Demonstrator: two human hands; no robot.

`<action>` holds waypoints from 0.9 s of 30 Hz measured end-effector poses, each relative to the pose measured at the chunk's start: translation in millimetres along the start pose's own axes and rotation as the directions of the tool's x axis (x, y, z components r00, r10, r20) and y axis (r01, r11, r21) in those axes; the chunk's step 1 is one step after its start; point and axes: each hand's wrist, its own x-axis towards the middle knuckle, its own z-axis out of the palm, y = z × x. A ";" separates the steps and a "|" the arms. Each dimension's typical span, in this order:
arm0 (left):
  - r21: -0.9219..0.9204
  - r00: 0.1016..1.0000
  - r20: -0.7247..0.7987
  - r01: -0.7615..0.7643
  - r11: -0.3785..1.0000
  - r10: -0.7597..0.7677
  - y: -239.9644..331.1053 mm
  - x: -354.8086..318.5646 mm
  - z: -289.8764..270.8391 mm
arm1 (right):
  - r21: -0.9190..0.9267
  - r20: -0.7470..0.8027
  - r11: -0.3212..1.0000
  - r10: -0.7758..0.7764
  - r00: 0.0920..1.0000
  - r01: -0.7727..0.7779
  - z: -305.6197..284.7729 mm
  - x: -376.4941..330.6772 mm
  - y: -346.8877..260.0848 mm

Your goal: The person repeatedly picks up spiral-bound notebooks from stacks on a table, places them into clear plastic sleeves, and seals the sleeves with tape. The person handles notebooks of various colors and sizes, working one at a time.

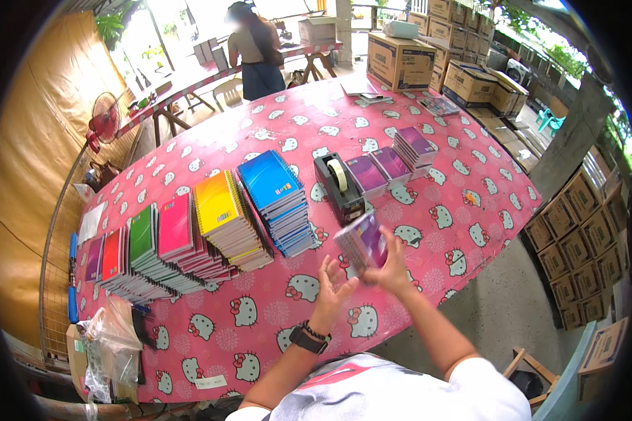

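Observation:
My right hand (388, 270) grips a small stack of purple notebooks (358, 242) from its right side, tilted above the table. Close by on the left, my left hand (333, 289) has its fingers spread and holds nothing; a dark watch is on that wrist. Just beyond the held stack stands a black tape dispenser (338, 186) with a roll of tape. Right of it are more purple notebooks (390, 163) in short stacks. To the left run taller piles of spiral notebooks: blue (270, 184), yellow (218, 203), pink (177, 224), green (143, 235) and red (112, 259).
A pink patterned cloth (246, 309) covers the table. Plastic bags (112, 344) sit at its left corner. A carton (400, 62) and loose papers lie at the far edge. Stacked cartons (579, 245) stand on the right. A person (255, 59) stands by another table behind.

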 end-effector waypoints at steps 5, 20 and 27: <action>0.298 0.992 0.121 -0.055 0.953 0.020 13.3 -6.9 -40.7 | -0.457 -0.266 0.889 -0.160 0.951 0.022 -31.2 161.1 52.0; 0.491 0.843 -0.476 0.018 0.871 0.251 6.5 -138.2 -217.5 | -0.871 -0.050 0.489 -0.183 0.982 0.047 -11.2 191.6 107.4; 0.890 0.390 -0.456 0.227 0.396 0.800 104.3 -204.4 -402.1 | -0.078 0.791 0.977 0.181 0.584 -0.197 77.1 15.4 -43.6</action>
